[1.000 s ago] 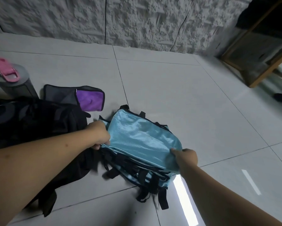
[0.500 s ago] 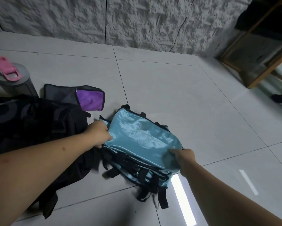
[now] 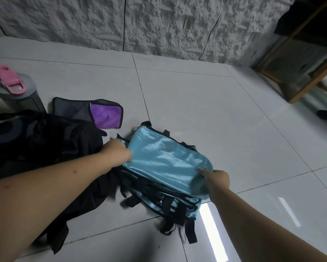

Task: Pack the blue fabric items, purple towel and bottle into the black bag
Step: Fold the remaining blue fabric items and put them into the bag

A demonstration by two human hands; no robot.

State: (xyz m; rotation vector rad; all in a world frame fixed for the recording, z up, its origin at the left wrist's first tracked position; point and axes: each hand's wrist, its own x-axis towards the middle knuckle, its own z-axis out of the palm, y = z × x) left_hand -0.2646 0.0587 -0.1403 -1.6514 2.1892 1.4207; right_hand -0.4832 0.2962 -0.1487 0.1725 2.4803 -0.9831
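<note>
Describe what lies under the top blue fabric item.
Under the top blue item sits a stack of more blue fabric with black straps, on the floor. How many pieces cannot be told.

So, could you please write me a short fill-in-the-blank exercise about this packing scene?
1. Both hands grip the stack of shiny ____ fabric items with black straps.
2. The purple towel lies in a dark mesh ____.
3. The grey bottle has a ____ lid.

Missing words: blue; pouch; pink

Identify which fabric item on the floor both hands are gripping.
The stack of blue fabric items: left hand and right hand grip its opposite ends. The purple towel lies untouched behind.
</note>
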